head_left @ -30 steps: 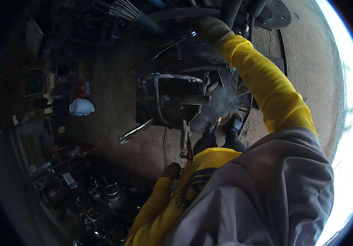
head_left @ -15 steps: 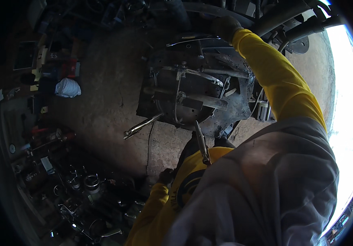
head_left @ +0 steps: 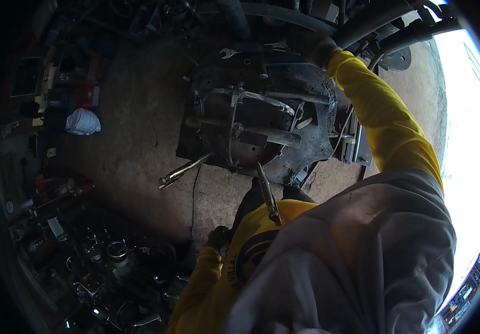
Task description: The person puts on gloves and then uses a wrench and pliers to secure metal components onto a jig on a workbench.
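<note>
Over the far side of a dark steel work table (head_left: 190, 139) is my gloved right hand (head_left: 315, 49), its fingers dim but closed around the end of a wrench (head_left: 229, 53). The wrench's open jaw points left. My gloved left hand (head_left: 218, 237) hangs low beside my body, away from the table; its fingers are too dark to read. Two locking clamps grip the near edge of the table, one with its handles (head_left: 184, 171) slanting out to the left, the other (head_left: 268, 195) pointing toward me. Curved metal bars (head_left: 268, 100) and a flat bar (head_left: 276, 137) lie across the tabletop.
Thick dark tubes (head_left: 373, 25) cross the far right. A white cloth bundle (head_left: 83, 121) and a red box (head_left: 91, 96) are at the left. Cluttered machine parts (head_left: 117, 253) fill the lower left. A cable (head_left: 196, 192) runs along the floor.
The wrench has turned, so its open jaw now shows face-on instead of as a thin edge. My right hand has shifted slightly toward me. The whole view has drifted a little left.
</note>
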`<state>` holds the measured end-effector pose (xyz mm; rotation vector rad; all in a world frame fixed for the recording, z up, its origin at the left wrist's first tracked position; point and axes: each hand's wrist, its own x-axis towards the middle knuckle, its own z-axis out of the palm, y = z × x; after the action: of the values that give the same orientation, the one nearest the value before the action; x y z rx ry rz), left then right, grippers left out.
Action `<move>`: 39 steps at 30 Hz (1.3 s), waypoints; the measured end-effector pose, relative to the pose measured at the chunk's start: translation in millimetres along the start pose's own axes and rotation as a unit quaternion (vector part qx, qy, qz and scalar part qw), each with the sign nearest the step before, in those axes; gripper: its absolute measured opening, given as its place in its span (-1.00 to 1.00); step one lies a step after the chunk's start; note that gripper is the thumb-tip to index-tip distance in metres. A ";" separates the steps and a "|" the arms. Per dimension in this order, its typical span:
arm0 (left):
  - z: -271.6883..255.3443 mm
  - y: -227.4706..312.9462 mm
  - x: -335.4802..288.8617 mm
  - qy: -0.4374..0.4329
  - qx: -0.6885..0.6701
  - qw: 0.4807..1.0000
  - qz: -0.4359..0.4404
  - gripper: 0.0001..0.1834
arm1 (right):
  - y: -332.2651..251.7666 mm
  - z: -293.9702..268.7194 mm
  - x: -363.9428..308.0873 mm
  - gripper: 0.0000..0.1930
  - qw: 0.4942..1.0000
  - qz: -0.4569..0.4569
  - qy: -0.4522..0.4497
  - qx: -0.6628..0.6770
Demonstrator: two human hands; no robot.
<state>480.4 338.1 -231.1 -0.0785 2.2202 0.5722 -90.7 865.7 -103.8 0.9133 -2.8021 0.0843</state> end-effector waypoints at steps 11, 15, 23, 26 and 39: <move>-20.7 36.5 -1.1 -0.027 0.005 0.986 -0.164 -0.61 | -29.5 -34.7 16.6 -0.70 0.970 0.209 -0.122 -0.003; -4.8 7.5 -4.2 -0.069 0.084 0.993 -0.048 -0.57 | -19.8 -17.7 22.0 -0.73 0.976 0.169 -0.132 -0.045; 59.2 -40.0 2.8 -0.084 0.279 0.951 0.106 -0.54 | -25.0 20.3 55.6 -0.82 0.980 0.164 0.099 -0.047; 58.7 -30.2 5.5 -0.082 0.185 0.979 0.036 -0.56 | -51.4 -27.7 57.7 -0.85 0.955 -0.062 -0.182 -0.226; 14.9 10.3 14.8 0.028 -0.112 0.982 -0.148 -0.65 | -72.6 -121.6 54.2 -0.81 0.984 0.000 -0.106 -0.146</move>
<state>478.7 355.6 -246.5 -0.5387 2.1360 0.6551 -70.8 789.5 25.8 0.8950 -2.8963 -0.4367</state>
